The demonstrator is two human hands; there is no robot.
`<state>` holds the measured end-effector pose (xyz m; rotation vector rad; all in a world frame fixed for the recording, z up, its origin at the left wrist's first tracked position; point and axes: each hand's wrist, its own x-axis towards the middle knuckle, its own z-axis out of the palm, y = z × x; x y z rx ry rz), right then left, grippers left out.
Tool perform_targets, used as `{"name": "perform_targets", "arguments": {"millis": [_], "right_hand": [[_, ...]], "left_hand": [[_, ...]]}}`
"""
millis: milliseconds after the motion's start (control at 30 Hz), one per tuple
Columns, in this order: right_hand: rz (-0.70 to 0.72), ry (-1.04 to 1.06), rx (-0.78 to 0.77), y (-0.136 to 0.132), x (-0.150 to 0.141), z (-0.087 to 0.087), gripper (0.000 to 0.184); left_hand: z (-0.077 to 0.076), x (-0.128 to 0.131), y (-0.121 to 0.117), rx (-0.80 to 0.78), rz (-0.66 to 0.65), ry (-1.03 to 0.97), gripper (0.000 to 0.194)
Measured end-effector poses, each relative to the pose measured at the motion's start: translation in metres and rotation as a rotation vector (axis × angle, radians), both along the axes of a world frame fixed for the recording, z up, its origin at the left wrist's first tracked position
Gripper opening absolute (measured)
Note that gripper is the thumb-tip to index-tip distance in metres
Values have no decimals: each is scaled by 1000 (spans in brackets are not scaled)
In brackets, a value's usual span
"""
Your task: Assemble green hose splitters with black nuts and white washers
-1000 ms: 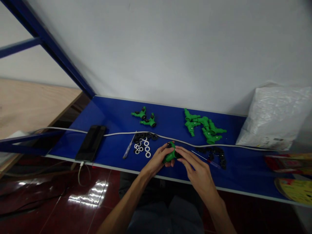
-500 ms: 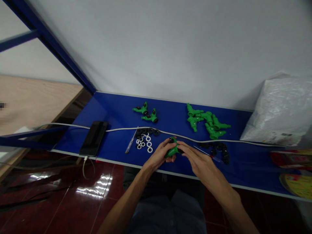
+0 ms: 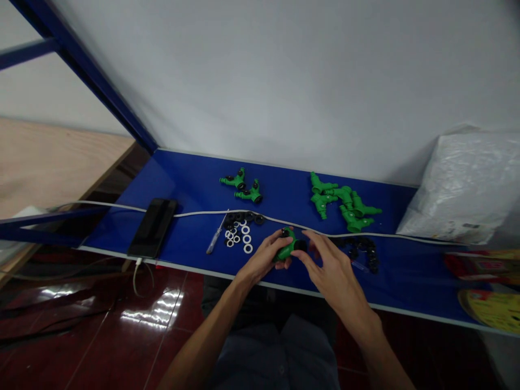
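Note:
A green plastic Y-shaped hose connector (image 3: 286, 249) with black fittings is held in my left hand (image 3: 266, 254), whose fingers wrap around it above the front part of the blue table. At the connector's right end sits a black collar (image 3: 300, 245). My right hand (image 3: 331, 265) is beside that collar, thumb against its lower side and index finger raised apart above it. Left of my hands lie several white ring washers (image 3: 246, 239), several black rings (image 3: 259, 219) and a screwdriver (image 3: 214, 240) with a clear handle. Small black parts (image 3: 370, 253) lie beyond my right hand.
Two green connectors with black fittings (image 3: 249, 192) lie at the back; several plain green ones (image 3: 343, 196) are heaped further right. A white cable (image 3: 203, 213) crosses the blue table (image 3: 187, 173). A phone (image 3: 153, 227) lies left; a plastic-wrapped package (image 3: 459, 189) and colourful packets (image 3: 493, 309) are right.
My right hand's fingers have spread and drawn back from over the connector, uncovering the black collar. My left hand keeps its hold. The whole view has shifted slightly.

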<state>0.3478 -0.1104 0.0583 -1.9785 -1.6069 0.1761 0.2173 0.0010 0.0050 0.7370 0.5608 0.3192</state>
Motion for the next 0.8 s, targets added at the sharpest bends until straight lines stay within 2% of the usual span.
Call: {"name": "perform_targets", "arguments": {"millis": [67, 200, 400, 600, 800], "right_hand": [[47, 25, -21, -4, 1, 3, 49], [125, 48, -99, -10, 2, 7, 41], [46, -3, -46, -8, 4, 3, 34], [109, 58, -96, -9, 5, 3, 36], [222, -79, -118, -17, 11, 7, 74]], "left_hand": [[0, 0, 0, -5, 3, 0, 57], [2, 0, 0, -5, 11, -9, 55], [1, 0, 0, 4, 3, -12, 49], [0, 0, -2, 27, 9, -14, 53], [-1, 0, -2, 46, -7, 9, 51]]}}
